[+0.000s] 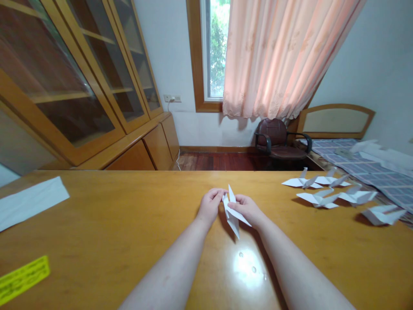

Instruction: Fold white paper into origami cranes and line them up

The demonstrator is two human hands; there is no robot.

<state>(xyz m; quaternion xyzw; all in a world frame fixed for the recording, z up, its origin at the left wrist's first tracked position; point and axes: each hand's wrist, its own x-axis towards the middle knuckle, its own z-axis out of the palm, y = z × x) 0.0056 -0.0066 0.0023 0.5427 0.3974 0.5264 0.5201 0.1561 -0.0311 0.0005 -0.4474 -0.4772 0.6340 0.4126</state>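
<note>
Between my two hands is a white paper crane [232,218], held just above the middle of the table, its pointed wings spread. My left hand [210,206] pinches a narrow tip of the paper on its upper left side. With thumb and fingers closed, my right hand [248,210] grips the crane's body and right wing. The fingers partly cover the folds, so the exact shape there is hidden.
Several finished paper cranes [318,198] stand at the table's right side. White paper [34,202] lies at the left, above a yellow label [24,279]. Beyond the wooden table [129,241] are an armchair [275,140], a bed [377,168] and a glass-door cabinet [97,99].
</note>
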